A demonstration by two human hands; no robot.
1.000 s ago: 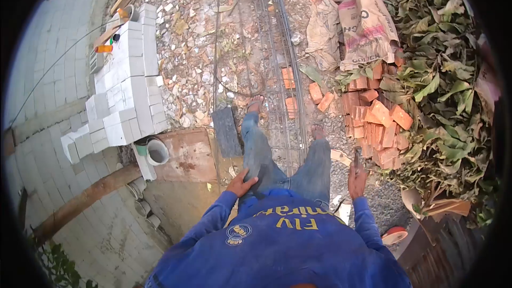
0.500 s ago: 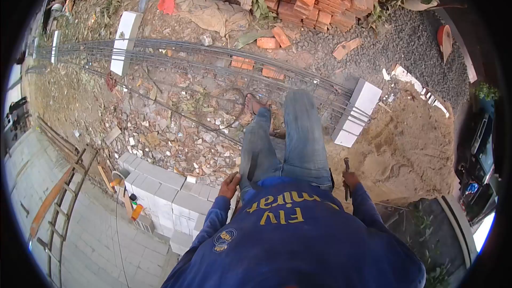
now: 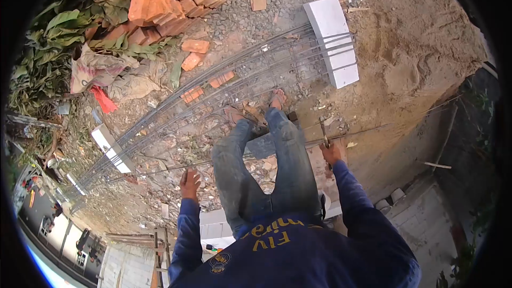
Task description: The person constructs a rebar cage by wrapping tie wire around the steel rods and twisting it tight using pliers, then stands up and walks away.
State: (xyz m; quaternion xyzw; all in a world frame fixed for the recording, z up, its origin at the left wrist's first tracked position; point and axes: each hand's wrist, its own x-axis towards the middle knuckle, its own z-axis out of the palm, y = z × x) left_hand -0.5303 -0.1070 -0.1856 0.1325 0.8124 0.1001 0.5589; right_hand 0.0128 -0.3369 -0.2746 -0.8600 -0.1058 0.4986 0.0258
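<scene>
My right hand (image 3: 332, 153) is wrapped round a slim dark hand tool (image 3: 323, 128), whose narrow end points up past the fingers; its exact kind is unclear. On the other side of my legs, my left hand (image 3: 190, 184) has its fingers apart. Its fingertips are at a thin steel bar (image 3: 160, 171) that runs across in front of my knees; whether they touch it I cannot tell. Beyond my feet, a bundle of long steel rebar (image 3: 133, 128) rests across a white block (image 3: 326, 16) at the right and another white block (image 3: 102, 136) at the left.
A pile of red bricks (image 3: 170, 8) lies at the top left, beside leaves and an old sack (image 3: 93, 69). Loose bricks (image 3: 193, 60) sit near the rebar. Rubble covers the ground round my feet. Sandy soil (image 3: 405, 74) spreads to the right, with a wall edge below.
My view has turned, so the bricks and rebar have shifted left. Both hands have moved forward, away from my body. The left fingers have spread; the tool is still in my right hand.
</scene>
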